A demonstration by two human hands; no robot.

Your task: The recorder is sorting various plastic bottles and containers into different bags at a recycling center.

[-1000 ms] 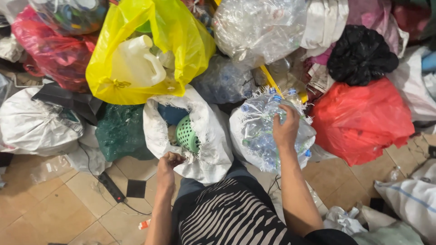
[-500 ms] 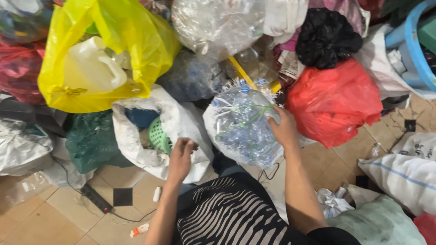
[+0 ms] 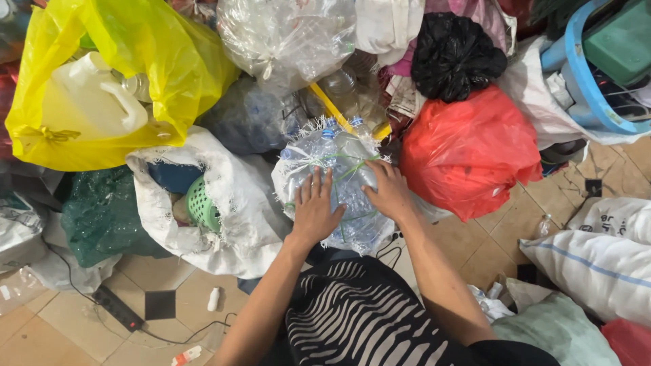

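1. The left hand (image 3: pixel 315 209) lies flat on the clear sack of bottles (image 3: pixel 336 183), palm down, fingers straight and spread, clasping nothing
2. The right hand (image 3: pixel 388 191) rests on the same sack just to the right, fingers loosely curved over its top, pressing rather than clenching; it too is open
3. The sack sits in the near middle of the heap, right in front of the person, between the white woven sack (image 3: pixel 230 203) on the left and the red bag (image 3: pixel 475 152) on the right, touching both
4. It is thin see-through plastic with frayed white edges, bulging and lumpy with crushed clear bottles; thin green string crosses its top
5. The white woven sack is coarse and crumpled, its mouth gaping, with a green mesh basket (image 3: pixel 201 203) inside
6. The red bag is smooth, shiny, rounded and tied shut
7. Far left, a glossy yellow bag (image 3: pixel 169 61) holds a white plastic jug (image 3: pixel 88 102)
8. A wrinkled black bag (image 3: pixel 454 57) sits beyond the red one
9. A dark green net bag (image 3: pixel 102 213) slumps at near left
10. Beige floor tiles (image 3: pixel 68 318) carry a black power strip (image 3: pixel 116 308)
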